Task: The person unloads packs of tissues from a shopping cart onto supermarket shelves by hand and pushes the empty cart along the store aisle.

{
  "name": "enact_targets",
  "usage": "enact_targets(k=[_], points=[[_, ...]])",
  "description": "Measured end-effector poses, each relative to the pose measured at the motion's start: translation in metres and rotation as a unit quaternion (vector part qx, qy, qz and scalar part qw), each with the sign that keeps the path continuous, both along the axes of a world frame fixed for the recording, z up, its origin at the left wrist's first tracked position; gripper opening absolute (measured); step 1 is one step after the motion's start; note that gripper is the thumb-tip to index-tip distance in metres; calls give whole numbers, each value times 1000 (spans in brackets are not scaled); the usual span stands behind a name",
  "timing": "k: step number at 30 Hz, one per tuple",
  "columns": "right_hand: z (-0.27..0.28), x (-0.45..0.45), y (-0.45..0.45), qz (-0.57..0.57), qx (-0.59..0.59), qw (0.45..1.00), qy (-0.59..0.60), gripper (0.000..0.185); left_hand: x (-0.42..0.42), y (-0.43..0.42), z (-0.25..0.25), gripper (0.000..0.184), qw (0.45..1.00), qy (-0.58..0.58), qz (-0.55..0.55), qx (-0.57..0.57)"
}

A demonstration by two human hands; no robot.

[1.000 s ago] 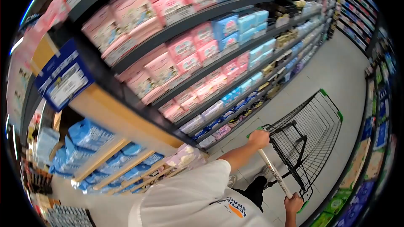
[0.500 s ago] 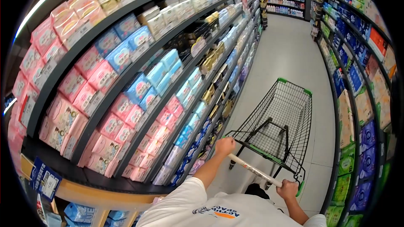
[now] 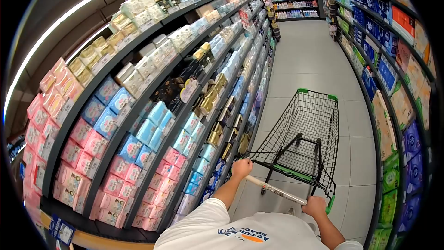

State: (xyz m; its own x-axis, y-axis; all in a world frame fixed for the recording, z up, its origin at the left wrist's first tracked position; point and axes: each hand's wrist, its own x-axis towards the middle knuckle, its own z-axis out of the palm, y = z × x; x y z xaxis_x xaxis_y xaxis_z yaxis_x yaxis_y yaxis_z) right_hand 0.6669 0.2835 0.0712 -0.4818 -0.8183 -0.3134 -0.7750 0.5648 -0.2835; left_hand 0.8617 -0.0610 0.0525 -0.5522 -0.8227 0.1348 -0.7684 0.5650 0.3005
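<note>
A black wire shopping cart (image 3: 300, 134) with green corner pieces stands in front of me, and its basket shows bare mesh. Its pale handlebar (image 3: 275, 190), with printed lettering, runs across below the basket. My left hand (image 3: 241, 168) is closed around the bar's left end. At the right end, close to a green end piece, my right hand (image 3: 315, 205) also wraps the bar. The fingers of both hands are curled over it, partly turned from view.
A long shelf unit (image 3: 152, 69) with pink, blue and white tissue packs curves along the left. More packs fill the right shelf (image 3: 393, 92). Pale floor tiles (image 3: 300, 60) run between them to a far shelf of bottles (image 3: 296, 4). A person with a blurred head is at the back.
My view has tilted up and shifted along the aisle, so more of the left shelf and ceiling light shows. Both hands have kept hold of the handlebar.
</note>
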Motion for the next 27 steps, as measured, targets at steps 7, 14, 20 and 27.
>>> enact_targets(k=[7,14,20,27], points=[[-5,-55,-26,-22,-45,999,-7,25,-54,-16,12,24,999,-36,35,-17],[-17,-122,-58,-46,-170,980,92,21,-113,-49,9,24,999,7,31,1],[-15,-189,-88,-26,-162,980,113,24,-177,-77,8,26,998,33,54,-4],[-10,-288,-125,-22,-154,976,156,21,-257,-95,12,25,993,98,62,-9]])
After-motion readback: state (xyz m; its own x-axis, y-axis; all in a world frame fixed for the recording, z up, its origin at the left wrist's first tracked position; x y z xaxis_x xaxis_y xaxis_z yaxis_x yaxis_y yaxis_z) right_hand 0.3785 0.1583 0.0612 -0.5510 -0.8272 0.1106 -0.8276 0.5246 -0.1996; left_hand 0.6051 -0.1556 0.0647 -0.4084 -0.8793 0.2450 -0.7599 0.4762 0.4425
